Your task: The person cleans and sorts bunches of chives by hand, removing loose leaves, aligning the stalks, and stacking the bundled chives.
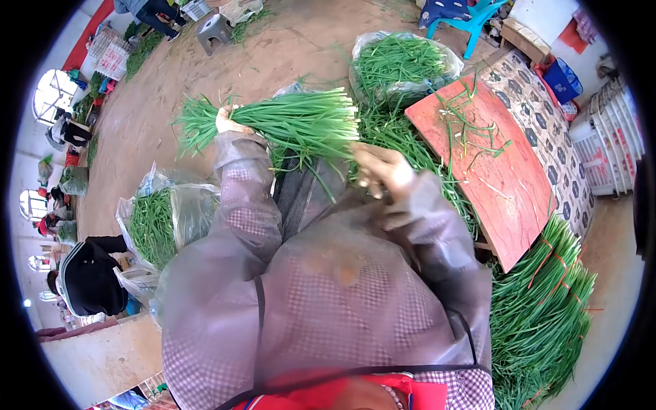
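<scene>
- Person in black [92, 277], far left of the board [509, 201]; seen from behind.
- Boxes [113, 55], far left of the board and higher in view; reddish print, too small to read.
- Bag [154, 225] of greens, clear plastic, left of the board; right part hidden by the wearer's sleeve.
- Left hand [234, 121], left of the board: closed around the bunch near its leafy end; some fingers hidden.
- Bunch [294, 126], left of the board, held roughly level; pale stem ends face the board.
- Right hand [386, 167], between bunch and board: fingers bent, beside the stem ends; blurred, cannot tell whether it grips a stem.
- Second bag [403, 58] of greens, just beyond the board's upper left corner.
- On the board: loose stems [471, 126], scattered over its upper part.
- Bundles [547, 321], below the board; red ties, lower end cut off.
- Crates [601, 143], white, right of the board; red lettering, not legible.
</scene>
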The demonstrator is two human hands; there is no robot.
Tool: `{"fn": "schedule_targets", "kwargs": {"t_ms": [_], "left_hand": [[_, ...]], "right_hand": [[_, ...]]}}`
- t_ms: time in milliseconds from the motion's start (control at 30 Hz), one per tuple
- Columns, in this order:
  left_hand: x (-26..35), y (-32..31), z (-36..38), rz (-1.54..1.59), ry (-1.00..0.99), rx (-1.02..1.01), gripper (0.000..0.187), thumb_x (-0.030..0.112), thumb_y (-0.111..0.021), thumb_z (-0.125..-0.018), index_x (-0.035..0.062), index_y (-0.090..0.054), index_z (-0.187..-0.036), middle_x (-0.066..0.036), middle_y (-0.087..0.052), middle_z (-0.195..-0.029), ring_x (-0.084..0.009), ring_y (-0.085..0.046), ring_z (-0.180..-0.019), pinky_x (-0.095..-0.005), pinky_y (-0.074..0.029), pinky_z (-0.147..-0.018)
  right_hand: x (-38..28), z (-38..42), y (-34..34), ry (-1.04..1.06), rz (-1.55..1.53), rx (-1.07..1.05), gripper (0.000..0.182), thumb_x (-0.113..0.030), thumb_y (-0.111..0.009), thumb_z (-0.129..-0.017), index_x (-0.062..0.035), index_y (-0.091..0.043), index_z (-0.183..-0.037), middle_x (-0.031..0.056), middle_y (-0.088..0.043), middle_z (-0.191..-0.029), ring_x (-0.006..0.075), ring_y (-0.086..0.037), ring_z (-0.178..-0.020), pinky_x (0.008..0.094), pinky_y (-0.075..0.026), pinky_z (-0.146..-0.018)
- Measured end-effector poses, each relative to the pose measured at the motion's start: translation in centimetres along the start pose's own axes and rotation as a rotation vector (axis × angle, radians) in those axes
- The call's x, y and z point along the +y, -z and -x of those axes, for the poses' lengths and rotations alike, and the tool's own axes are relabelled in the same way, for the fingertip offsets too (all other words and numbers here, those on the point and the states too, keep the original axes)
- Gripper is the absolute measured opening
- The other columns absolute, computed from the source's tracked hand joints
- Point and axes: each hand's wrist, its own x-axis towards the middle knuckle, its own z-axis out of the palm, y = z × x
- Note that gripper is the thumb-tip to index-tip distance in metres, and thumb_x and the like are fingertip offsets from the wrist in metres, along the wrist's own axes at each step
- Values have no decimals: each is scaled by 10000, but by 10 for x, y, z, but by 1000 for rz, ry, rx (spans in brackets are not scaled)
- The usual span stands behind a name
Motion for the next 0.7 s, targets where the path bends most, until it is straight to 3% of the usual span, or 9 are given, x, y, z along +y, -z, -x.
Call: {"fn": "schedule_targets", "kwargs": {"t_ms": [167,267,333,367,467,500,533,600,700], "left_hand": [[-2,-12,28,-11,5,10,109,157,-509,-727,50,-490,-714,-84,-534,-682,-248,-521,-629,-394,-473,-637],[0,8,-3,41,29,-55,119,169,-526,-730,55,-492,-722,-79,-535,-686,-249,-523,-646,-397,-475,-645],[-2,-2,12,10,18,104,117,169,-519,-737,59,-490,-709,-79,-526,-671,-248,-521,-647,-401,-472,-640],[1,10,1,-42,70,16,124,177,-505,-743,59,-490,-712,-81,-526,-676,-247,-521,-647,-414,-470,-641],[0,18,-6,40,55,50,132,184,-487,-755,54,-491,-727,-84,-533,-696,-254,-525,-642,-427,-469,-652],[0,31,-20,70,44,6,132,180,-489,-747,48,-491,-746,-88,-544,-720,-260,-531,-635,-442,-470,-651],[0,25,-10,74,44,8,132,180,-489,-747,48,-491,-746,-88,-544,-720,-260,-531,-635,-442,-470,-651],[-1,15,9,-26,29,57,99,148,-479,-750,49,-489,-740,-93,-544,-717,-262,-532,-623,-444,-470,-633],[-6,28,0,-79,-27,-134,80,123,-470,-759,47,-489,-747,-106,-545,-718,-268,-537,-627,-447,-476,-629]], "right_hand": [[24,-77,-39,-91,-270,95,217,-220,-659,-838,-16,-632,-907,38,-520,-543,112,-366,-357,286,-266,-340],[18,-70,-39,-49,-432,126,245,-169,-649,-831,-2,-638,-1009,1,-474,-507,87,-345,-333,257,-244,-313],[9,-55,-31,77,-397,207,130,-146,-639,-826,-56,-689,-905,-24,-443,-496,59,-296,-349,232,-217,-321],[4,-47,-18,72,-283,304,59,-106,-670,-798,-50,-656,-787,-18,-481,-496,67,-372,-351,239,-261,-308],[39,-41,51,216,-418,419,184,-199,-577,-894,-44,-660,-841,-48,-416,-487,32,-294,-360,226,-218,-321],[30,-23,60,169,-228,543,170,-209,-597,-865,-55,-654,-821,-63,-412,-484,53,-269,-364,244,-219,-353],[29,-9,68,227,-160,318,226,-247,-602,-885,-35,-658,-941,-37,-508,-552,29,-320,-387,219,-255,-344],[14,6,56,-143,144,-28,354,-307,-651,-847,-18,-640,-1050,20,-592,-669,60,-411,-452,224,-326,-391],[34,-13,6,108,320,-234,475,-356,-678,-814,-11,-590,-1129,54,-609,-777,101,-497,-569,240,-402,-489]]}}
